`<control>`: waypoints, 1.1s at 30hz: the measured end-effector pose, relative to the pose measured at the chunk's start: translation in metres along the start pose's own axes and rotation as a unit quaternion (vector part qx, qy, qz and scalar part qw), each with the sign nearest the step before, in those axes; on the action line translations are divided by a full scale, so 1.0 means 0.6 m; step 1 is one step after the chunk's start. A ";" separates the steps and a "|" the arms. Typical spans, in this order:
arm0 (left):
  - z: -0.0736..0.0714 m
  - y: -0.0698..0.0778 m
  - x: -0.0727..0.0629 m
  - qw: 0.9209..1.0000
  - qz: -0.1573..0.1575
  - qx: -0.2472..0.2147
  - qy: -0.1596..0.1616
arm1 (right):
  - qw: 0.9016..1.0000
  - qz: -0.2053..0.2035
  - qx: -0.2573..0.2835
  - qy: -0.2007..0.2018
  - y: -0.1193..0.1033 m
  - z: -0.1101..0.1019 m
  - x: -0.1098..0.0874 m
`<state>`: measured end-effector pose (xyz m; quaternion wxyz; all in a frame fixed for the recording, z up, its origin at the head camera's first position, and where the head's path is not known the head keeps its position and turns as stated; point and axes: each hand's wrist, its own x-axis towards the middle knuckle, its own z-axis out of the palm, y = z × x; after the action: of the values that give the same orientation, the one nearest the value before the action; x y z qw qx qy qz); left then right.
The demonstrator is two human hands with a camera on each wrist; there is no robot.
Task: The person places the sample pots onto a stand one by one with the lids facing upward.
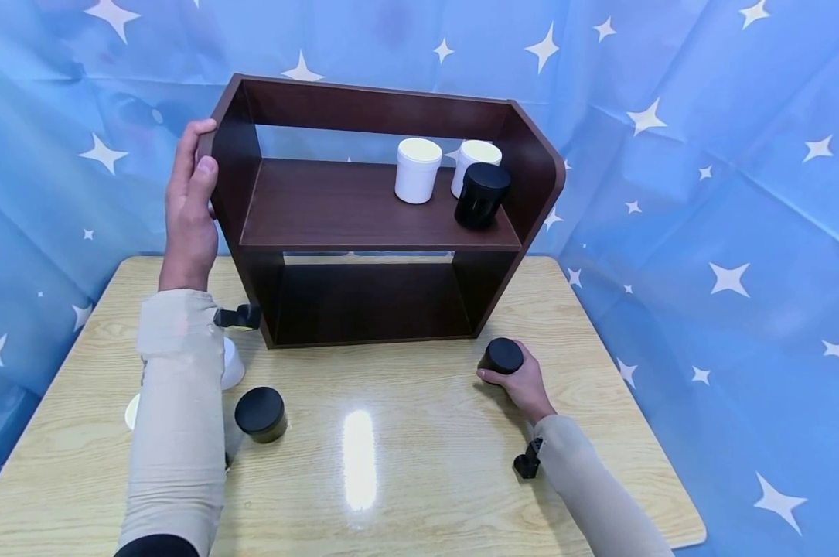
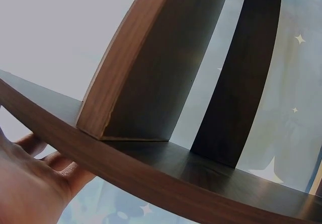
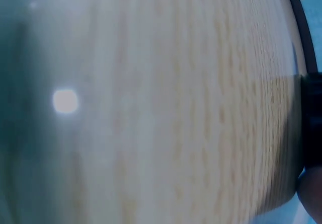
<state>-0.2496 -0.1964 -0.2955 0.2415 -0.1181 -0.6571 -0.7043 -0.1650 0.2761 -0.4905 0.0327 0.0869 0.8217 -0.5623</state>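
My left hand (image 1: 191, 205) presses against the outer face of the left side panel of a dark brown wooden shelf (image 1: 377, 232). In the left wrist view, the fingers reach to the panel (image 2: 146, 176) from outside, partly hidden behind it. My right hand (image 1: 523, 383) grips a short black lidded jar (image 1: 504, 356) on the table, near the shelf's front right corner, thumb on its near side. Only a dark edge of that jar (image 3: 312, 121) and a fingertip show in the right wrist view. On the upper board stand two white jars (image 1: 417, 172) and a taller black jar (image 1: 483, 197), grouped toward the right.
Another short black jar (image 1: 260, 414) stands on the wooden table (image 1: 433, 464) beside my left forearm. A white jar (image 1: 232, 363) and another white item (image 1: 132, 411) are partly hidden by the sleeve. A blue star-patterned curtain (image 1: 704, 216) hangs behind and to the right.
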 end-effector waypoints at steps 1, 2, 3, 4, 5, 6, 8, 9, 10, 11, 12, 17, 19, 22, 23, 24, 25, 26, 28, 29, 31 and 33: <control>0.000 0.000 0.000 1.000 0.000 -0.001 0.000 | 1.000 0.000 -0.003 0.000 -0.001 0.000 -0.001; 0.000 -0.001 -0.001 1.000 0.000 -0.004 0.000 | 1.000 0.000 -0.006 -0.001 -0.001 0.000 -0.001; 0.000 -0.001 -0.002 1.000 0.000 -0.006 0.000 | 1.000 0.000 -0.008 0.000 -0.001 0.000 -0.001; -0.001 -0.002 -0.002 1.000 0.001 -0.008 0.000 | 1.000 0.003 -0.009 0.000 0.000 0.001 -0.001; -0.001 -0.003 -0.003 1.000 0.002 -0.009 0.000 | 1.000 0.007 -0.008 0.002 -0.001 0.001 -0.001; -0.001 -0.004 -0.003 1.000 0.003 -0.006 0.000 | 1.000 0.010 -0.007 0.003 -0.001 0.002 -0.002; -0.001 -0.005 -0.003 1.000 0.004 -0.007 0.000 | 1.000 0.012 -0.006 0.008 0.004 0.002 0.002; -0.001 -0.006 -0.003 1.000 0.004 -0.006 -0.001 | 1.000 0.012 -0.004 0.009 0.008 0.002 0.004; -0.002 -0.006 -0.003 1.000 0.003 -0.004 -0.001 | 1.000 0.012 -0.003 0.011 0.015 0.002 0.008; -0.002 -0.006 -0.003 1.000 0.002 -0.003 -0.002 | 1.000 0.009 -0.003 0.012 0.021 0.002 0.013; -0.002 -0.006 -0.003 1.000 0.001 -0.003 -0.002 | 1.000 0.006 -0.004 0.013 0.027 0.002 0.016; -0.003 -0.005 -0.003 1.000 -0.002 -0.006 0.001 | 1.000 -0.011 -0.006 0.013 0.038 0.003 0.025; -0.003 -0.004 -0.002 1.000 -0.002 -0.008 0.001 | 1.000 -0.019 -0.008 0.012 0.035 0.002 0.025; -0.002 -0.003 -0.002 1.000 -0.003 -0.011 0.001 | 1.000 -0.029 -0.007 0.006 0.028 0.002 0.023; -0.002 -0.003 -0.002 1.000 -0.003 -0.012 0.001 | 0.999 -0.032 -0.006 0.004 0.026 0.002 0.022; -0.002 -0.002 -0.002 1.000 -0.003 -0.012 0.001 | 0.999 -0.035 -0.007 0.001 0.023 0.002 0.022; -0.003 -0.002 -0.002 1.000 -0.004 -0.011 0.001 | 0.999 -0.038 -0.003 -0.002 0.021 0.002 0.021; -0.003 -0.002 -0.002 1.000 -0.006 -0.011 0.002 | 0.999 -0.041 -0.001 -0.006 0.018 0.002 0.021; -0.003 -0.001 -0.002 1.000 -0.008 -0.009 0.001 | 0.999 -0.046 0.003 -0.010 0.011 0.002 0.020; -0.003 0.000 -0.002 1.000 -0.009 -0.008 0.001 | 0.999 -0.046 0.004 -0.009 0.008 0.003 0.020; -0.003 0.001 -0.002 1.000 -0.011 -0.006 0.000 | 0.999 -0.048 0.001 -0.009 0.000 0.003 0.019; -0.003 0.002 -0.002 1.000 -0.011 -0.004 -0.001 | 0.999 -0.050 -0.004 -0.012 -0.007 0.004 0.018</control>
<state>-0.2480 -0.1979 -0.2952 0.2331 -0.1125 -0.6555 -0.7095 -0.1766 0.2734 -0.4894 0.0148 0.0393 0.8269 -0.5608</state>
